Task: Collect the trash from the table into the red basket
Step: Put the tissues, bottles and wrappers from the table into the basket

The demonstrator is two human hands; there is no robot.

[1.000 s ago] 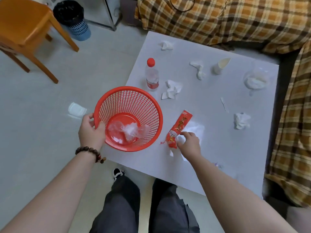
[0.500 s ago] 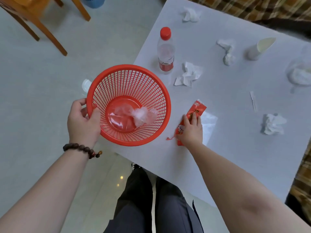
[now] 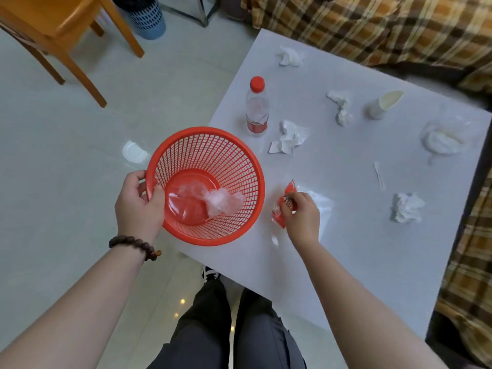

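Observation:
My left hand (image 3: 139, 202) grips the rim of the red basket (image 3: 239, 161), held at the table's left edge. Crumpled clear plastic (image 3: 218, 202) lies inside it. My right hand (image 3: 302, 217) is closed on a crumpled red snack wrapper (image 3: 282, 211), just right of the basket and lifted off the white table (image 3: 346, 235). A clear plastic sheet (image 3: 320, 202) lies under the hand. Still on the table are a bottle with a red cap (image 3: 257, 110), several crumpled tissues (image 3: 288, 138) (image 3: 407, 207) (image 3: 291, 55) (image 3: 342, 106), a paper cup (image 3: 383, 103), a clear bag (image 3: 446, 135) and a thin paper strip (image 3: 379, 175).
An orange wooden chair (image 3: 61, 25) and a blue bin (image 3: 145, 14) stand on the floor at top left. A plaid-covered sofa (image 3: 372, 25) borders the table's far and right sides. A white scrap (image 3: 134, 154) lies on the floor left of the basket. My legs are below the table edge.
My right hand went from pressing on the flat red wrapper to crumpling and lifting it. The basket stayed in my left hand. The camera view shifted.

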